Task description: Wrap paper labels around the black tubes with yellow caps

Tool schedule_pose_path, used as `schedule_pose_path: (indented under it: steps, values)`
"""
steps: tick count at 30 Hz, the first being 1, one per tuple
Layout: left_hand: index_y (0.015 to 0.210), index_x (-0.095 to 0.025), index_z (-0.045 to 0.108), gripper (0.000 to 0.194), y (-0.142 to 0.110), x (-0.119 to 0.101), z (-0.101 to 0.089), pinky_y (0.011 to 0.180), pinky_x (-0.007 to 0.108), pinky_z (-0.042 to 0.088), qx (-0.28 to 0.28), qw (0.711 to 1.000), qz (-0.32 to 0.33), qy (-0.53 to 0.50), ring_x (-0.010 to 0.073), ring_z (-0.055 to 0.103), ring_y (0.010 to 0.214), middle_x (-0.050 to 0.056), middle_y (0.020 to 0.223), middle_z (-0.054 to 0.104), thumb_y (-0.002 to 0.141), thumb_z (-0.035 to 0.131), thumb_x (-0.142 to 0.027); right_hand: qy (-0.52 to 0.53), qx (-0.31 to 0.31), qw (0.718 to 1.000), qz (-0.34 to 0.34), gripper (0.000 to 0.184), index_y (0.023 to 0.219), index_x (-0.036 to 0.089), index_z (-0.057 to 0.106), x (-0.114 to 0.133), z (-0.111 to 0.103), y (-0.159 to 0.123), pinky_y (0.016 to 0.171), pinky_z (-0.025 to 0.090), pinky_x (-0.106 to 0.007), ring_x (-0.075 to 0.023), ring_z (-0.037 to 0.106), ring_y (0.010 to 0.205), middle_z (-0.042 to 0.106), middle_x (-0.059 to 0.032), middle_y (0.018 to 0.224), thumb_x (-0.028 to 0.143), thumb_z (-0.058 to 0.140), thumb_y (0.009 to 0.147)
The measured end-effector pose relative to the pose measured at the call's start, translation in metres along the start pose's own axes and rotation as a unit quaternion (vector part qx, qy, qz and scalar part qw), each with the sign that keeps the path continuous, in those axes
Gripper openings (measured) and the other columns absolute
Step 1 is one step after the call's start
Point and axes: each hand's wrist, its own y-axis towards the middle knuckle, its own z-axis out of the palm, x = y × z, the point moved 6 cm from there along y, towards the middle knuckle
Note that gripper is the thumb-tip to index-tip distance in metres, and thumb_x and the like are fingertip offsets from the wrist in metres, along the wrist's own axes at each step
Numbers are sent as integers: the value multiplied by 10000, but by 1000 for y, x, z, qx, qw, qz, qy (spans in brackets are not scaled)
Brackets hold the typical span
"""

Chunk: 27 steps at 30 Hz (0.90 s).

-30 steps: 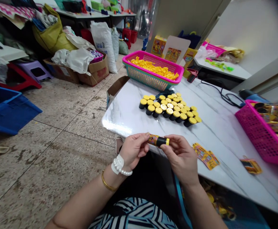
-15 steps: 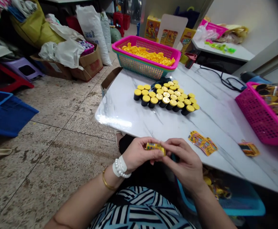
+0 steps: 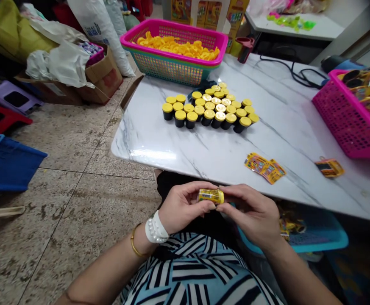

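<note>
Both my hands hold one small yellow-labelled tube [image 3: 210, 196] over my lap, just below the marble table's near edge. My left hand [image 3: 185, 205] pinches its left end with curled fingers. Fingers of my right hand [image 3: 253, 212] close round the tube's right end. On the marble table [image 3: 159, 135] stand several black tubes with yellow caps [image 3: 208, 110] packed in a cluster. Yellow printed labels [image 3: 265, 167] lie flat near the table's front edge.
A pink basket of yellow caps [image 3: 175, 48] sits at the table's far end. A second pink basket [image 3: 350, 114] with wrapped tubes is at the right. A blue basket [image 3: 318, 237] sits under the table. Boxes, bags and stools crowd the floor at left.
The hands dropped from the table edge down toward my lap with the tube. The sleeve now covers the tube's black body. The camera tilted down.
</note>
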Motion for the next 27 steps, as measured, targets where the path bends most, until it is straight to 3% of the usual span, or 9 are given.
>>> schedule_pose_path:
  steps: [5, 8, 10, 12, 16, 18, 20, 24, 27]
  values:
    - [1138, -175, 696, 338, 5, 5, 10, 732, 241, 546, 46, 996, 44, 60, 155, 668, 868, 86, 1055, 715, 811, 742, -242, 129, -33, 985, 111, 205, 949, 214, 758, -22, 2, -11, 652, 637, -276, -169, 733, 732, 754, -36, 883, 256, 820, 759]
    - [1248, -168, 615, 452, 5, 11, 7, 700, 241, 544, 55, 996, 42, 61, 127, 646, 774, 69, 997, 695, 829, 734, -288, 44, -45, 997, 37, 253, 999, 235, 762, -17, -5, -14, 721, 633, -284, -170, 733, 802, 756, -50, 950, 201, 818, 755]
    - [1230, -152, 605, 422, 3, 17, 5, 599, 220, 522, 46, 997, 19, 65, 96, 590, 644, 46, 901, 674, 858, 702, -325, -20, -42, 998, -42, 296, 995, 248, 773, -8, -6, -16, 778, 625, -300, -180, 730, 851, 763, -57, 966, 157, 834, 721]
    - [1161, -141, 637, 338, 2, 21, 2, 566, 216, 507, 34, 996, 14, 87, 94, 571, 629, 53, 901, 674, 882, 668, -331, -22, -40, 997, -57, 273, 953, 248, 783, -9, -1, -18, 763, 626, -301, -183, 732, 827, 770, -58, 932, 160, 847, 703]
    - [1118, -153, 676, 297, 5, 21, -7, 764, 261, 532, -8, 983, 80, 163, 161, 639, 896, 93, 1076, 693, 847, 702, -273, 146, -61, 976, 150, 198, 898, 210, 775, -46, 18, -25, 641, 631, -291, -168, 724, 681, 767, -49, 827, 315, 833, 740]
    - [1087, -143, 671, 304, 8, 27, -9, 703, 242, 523, 4, 987, 51, 154, 135, 636, 790, 72, 968, 698, 833, 720, -303, 223, -23, 944, 243, 229, 916, 194, 771, -61, 30, -31, 621, 629, -290, -154, 708, 621, 754, -34, 749, 366, 806, 770]
    - [1050, -130, 646, 337, 10, 38, -8, 530, 195, 458, 27, 994, -23, 106, 79, 556, 567, 19, 773, 658, 842, 707, -389, 263, 22, 926, 269, 279, 1021, 210, 769, -66, 32, -34, 637, 628, -282, -137, 700, 631, 752, -31, 791, 360, 795, 787]
    - [905, -120, 605, 446, 12, 60, 2, 367, 153, 278, 47, 990, -133, 15, 31, 405, 367, -38, 563, 564, 846, 652, -559, 263, 48, 941, 207, 317, 1063, 275, 781, -63, 18, -36, 724, 634, -273, -162, 701, 878, 703, -57, 1075, 270, 831, 750]
    - [886, -123, 598, 500, 13, 72, 13, 363, 149, 308, 56, 981, -171, -67, 40, 459, 376, -16, 591, 608, 787, 698, -603, 266, 3, 948, 174, 143, 884, 279, 809, -65, 10, -43, 635, 637, -236, -133, 685, 792, 651, -24, 941, 201, 815, 765]
